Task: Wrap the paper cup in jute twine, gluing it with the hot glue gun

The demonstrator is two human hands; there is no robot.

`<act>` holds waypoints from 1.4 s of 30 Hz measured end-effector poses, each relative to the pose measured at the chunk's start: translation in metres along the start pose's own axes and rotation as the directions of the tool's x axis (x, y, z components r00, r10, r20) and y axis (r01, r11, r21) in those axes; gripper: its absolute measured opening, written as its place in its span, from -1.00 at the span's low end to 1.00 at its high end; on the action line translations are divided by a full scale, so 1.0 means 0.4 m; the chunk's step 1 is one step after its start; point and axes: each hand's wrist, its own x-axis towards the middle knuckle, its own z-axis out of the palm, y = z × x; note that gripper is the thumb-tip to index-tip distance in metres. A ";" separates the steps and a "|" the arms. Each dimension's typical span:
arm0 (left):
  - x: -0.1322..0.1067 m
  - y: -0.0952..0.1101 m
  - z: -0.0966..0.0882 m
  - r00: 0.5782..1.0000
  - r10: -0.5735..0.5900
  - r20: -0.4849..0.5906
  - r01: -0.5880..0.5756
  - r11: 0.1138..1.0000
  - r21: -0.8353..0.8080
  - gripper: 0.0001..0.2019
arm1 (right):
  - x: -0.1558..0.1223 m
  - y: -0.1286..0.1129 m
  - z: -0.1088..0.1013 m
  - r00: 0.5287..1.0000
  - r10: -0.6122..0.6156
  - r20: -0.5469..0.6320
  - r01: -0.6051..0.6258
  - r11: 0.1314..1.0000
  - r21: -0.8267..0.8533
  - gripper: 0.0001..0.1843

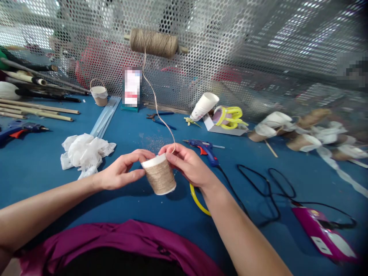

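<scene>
Between my hands is a white paper cup (161, 176), tilted and wound with brown twine over most of its side; a white band shows at the top. My left hand (126, 168) has its thumb and fingers against the cup's left side. With thumb and fingers closed at the upper right of the cup, my right hand (186, 161) pinches the twine (156, 103). That strand runs up to a large twine spool (153, 42) on a rod at the perforated metal screen. Some fingertips are hidden behind the cup.
A blue glue gun (205, 149) lies right of the cup, its cord looping toward a magenta power box (324, 234). Crumpled white lace (86, 153) is at left, near clear glue sticks (106, 115). Pliers (161, 119), paper cups (204, 105) and scissors (201, 201) with yellow handles surround the hands.
</scene>
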 end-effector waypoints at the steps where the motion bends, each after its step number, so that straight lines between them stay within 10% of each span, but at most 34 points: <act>1: 0.002 -0.009 -0.001 0.999 -0.035 -0.005 0.036 0.998 0.044 -0.86 | 0.003 0.002 -0.005 0.999 -0.034 -0.005 0.034 0.996 -0.077 -0.82; 13: 0.005 -0.022 0.014 0.974 -0.224 0.013 0.204 0.908 0.366 -0.75 | 0.006 0.019 0.021 0.981 -0.176 0.079 0.189 0.789 -0.585 -0.88; 33: 0.008 -0.012 0.017 0.928 -0.370 0.036 0.338 0.881 0.332 -0.77 | 0.012 0.050 0.029 0.998 -0.015 0.069 0.036 0.945 -0.324 -0.87; 42: 0.010 -0.006 0.028 0.926 -0.375 0.033 0.346 0.883 0.317 -0.85 | 0.002 0.033 0.041 0.995 -0.084 0.055 0.099 0.887 -0.450 -0.88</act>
